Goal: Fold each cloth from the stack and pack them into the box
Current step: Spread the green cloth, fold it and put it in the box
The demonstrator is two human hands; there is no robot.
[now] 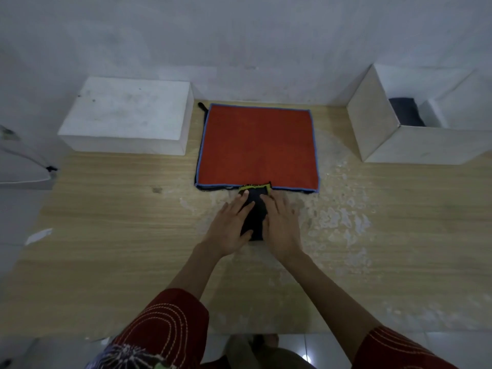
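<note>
Between left hand (231, 227) and right hand (281, 228) lies the folded dark cloth (254, 212).

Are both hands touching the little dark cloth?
Touching. The head view shows the left hand and the right hand resting flat on the dark cloth, each one overlapping a side of it.

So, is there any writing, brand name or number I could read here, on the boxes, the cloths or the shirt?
No text here can be read.
On the yellow band of the dark folded cloth: dark marks, too blurred to read.
On the red sleeve: white stitched curves, a pattern, no letters.
On the red cloth, the closed white box and the open white box: no print visible.
</note>
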